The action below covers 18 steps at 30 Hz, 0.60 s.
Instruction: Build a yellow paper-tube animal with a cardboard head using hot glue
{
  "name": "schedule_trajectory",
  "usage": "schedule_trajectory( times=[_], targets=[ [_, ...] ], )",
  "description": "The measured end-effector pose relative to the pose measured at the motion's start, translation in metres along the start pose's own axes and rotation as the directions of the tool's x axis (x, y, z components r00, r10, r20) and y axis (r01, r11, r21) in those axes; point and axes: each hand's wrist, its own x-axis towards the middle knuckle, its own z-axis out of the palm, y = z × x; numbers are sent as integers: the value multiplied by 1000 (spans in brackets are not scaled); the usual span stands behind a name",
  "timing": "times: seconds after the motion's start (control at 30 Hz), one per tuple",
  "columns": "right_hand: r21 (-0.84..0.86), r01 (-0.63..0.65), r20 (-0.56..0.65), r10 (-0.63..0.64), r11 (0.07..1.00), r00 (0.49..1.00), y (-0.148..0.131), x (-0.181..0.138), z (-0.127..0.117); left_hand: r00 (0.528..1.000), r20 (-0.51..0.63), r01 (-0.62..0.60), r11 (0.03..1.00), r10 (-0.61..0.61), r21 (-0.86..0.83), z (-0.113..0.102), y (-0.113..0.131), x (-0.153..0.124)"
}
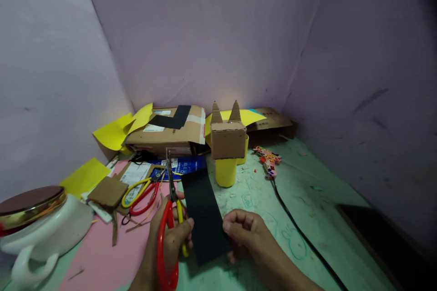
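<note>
Hands: left (170, 232) grips scissors (170, 218), right (244, 227) pinches black paper (205, 213); cardboard figure (228, 141) behind.

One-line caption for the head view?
Left hand holds red-and-yellow scissors beside black paper pinched by right hand; cardboard animal behind.

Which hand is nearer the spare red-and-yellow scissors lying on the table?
Left. The left hand, gripping its own scissors, sits just below-right of the spare scissors. The right hand is farther right, pinching the black paper between them.
</note>
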Motion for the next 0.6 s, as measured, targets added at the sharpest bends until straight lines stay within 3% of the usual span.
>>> schedule_trajectory(
  times=[0.43, 0.6],
  targets=[
    [68, 17, 40, -20, 998, 999, -5, 0, 0, 973, 173, 164, 985, -152, -55, -6, -5, 3],
    [46, 39, -21, -38, 998, 999, -7, -2, 0, 970, 195, 158, 985, -143, -64, -6, -3, 3]
  ],
)
